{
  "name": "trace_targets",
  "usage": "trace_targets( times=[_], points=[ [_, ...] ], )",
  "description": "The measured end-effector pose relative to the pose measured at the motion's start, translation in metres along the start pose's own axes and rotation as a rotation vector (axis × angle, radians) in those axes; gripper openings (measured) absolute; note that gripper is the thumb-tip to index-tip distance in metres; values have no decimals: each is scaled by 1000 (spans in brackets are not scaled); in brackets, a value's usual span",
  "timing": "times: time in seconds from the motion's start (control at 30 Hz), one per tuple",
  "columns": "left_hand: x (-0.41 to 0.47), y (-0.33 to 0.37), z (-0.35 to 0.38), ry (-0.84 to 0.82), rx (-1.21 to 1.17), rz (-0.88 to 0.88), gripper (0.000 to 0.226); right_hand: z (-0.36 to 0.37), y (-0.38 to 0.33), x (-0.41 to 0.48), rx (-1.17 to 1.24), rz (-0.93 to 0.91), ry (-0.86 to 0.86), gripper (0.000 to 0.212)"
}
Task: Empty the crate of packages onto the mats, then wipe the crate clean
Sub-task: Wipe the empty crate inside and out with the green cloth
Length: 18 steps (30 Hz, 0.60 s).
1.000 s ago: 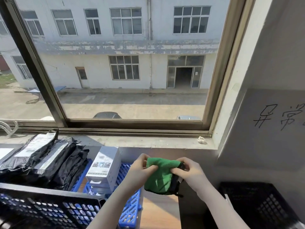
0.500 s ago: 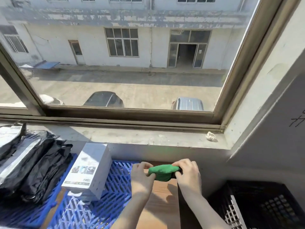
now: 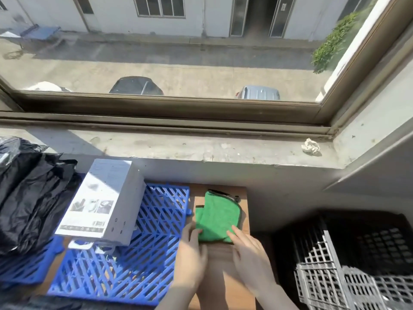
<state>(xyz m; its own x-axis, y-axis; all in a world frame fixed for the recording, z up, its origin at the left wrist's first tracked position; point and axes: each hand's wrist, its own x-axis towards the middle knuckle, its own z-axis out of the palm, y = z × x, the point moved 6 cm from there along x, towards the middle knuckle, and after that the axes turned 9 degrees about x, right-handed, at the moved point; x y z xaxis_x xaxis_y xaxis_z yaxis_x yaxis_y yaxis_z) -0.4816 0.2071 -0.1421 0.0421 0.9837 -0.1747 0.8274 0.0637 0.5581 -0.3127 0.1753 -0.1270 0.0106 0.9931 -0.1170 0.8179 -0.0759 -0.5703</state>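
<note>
Green cloth [image 3: 218,217] is the landmark: folded, lying flat on the bare wood strip of the worktop [image 3: 223,276]. Nearest the camera, both hands sit at its near edge. Left hand [image 3: 192,256] has fingers loosely spread, tips on the cloth's near-left corner; right hand [image 3: 250,258] likewise open and flat, fingertips on the near-right corner. Neither closes round anything; cloth is pressed, not lifted.

Just left of the cloth, touching its edge, is the blue lattice mat [image 3: 143,253], w/ a wide free patch of grid nearest the cloth. Further left on that mat a white box [image 3: 100,200] lies tilted, well apart from the cloth. Beyond the box, far left, black plastic packages [image 3: 33,198] are heaped over another blue mat [image 3: 26,265].

Right of the cloth the wood strip ends at a straight edge, then a dark gap, then the black crate [image 3: 348,265] lower down, grid walls lit white by sun; its inside is in shadow, contents can't be told.

Behind the cloth the worktop butts against the wall under the concrete sill [image 3: 178,146]. Crumpled white scrap [image 3: 311,147] sits at the sill's right corner. Window frame [image 3: 169,108] runs past that.
</note>
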Motion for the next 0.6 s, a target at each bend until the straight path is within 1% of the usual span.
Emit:
trace_targets(
  times=[0.07,0.1,0.17,0.2,0.23,0.3,0.37,0.43,0.5,0.57,0.6],
  points=[
    [2,8,-6,84,34,64,41,-11,-1,7,-61,5,93,44],
    [3,14,-8,103,76,104,46,-16,-3,13,-74,23,109,42],
    [7,24,-4,84,212,223,52,-16,-9,23,-109,20,75,46],
    [9,27,1,26,283,266,54,-11,-13,27,-142,4,24,51],
    [9,29,6,-35,348,273,56,-5,-15,29,-181,-16,-21,55],
    [8,26,13,-80,433,252,59,10,-13,29,-212,9,-112,61],
    [7,22,18,-81,503,253,62,22,-6,27,-202,63,-148,63],
    [10,19,21,-77,549,286,66,26,-2,27,-217,82,-172,70],
    [14,17,19,-110,556,296,66,22,-3,32,-242,28,-175,78],
    [13,17,13,-118,553,297,64,14,-5,33,-234,19,-197,69],
    [11,17,9,-108,549,292,64,8,-8,32,-228,23,-179,63]
  ],
)
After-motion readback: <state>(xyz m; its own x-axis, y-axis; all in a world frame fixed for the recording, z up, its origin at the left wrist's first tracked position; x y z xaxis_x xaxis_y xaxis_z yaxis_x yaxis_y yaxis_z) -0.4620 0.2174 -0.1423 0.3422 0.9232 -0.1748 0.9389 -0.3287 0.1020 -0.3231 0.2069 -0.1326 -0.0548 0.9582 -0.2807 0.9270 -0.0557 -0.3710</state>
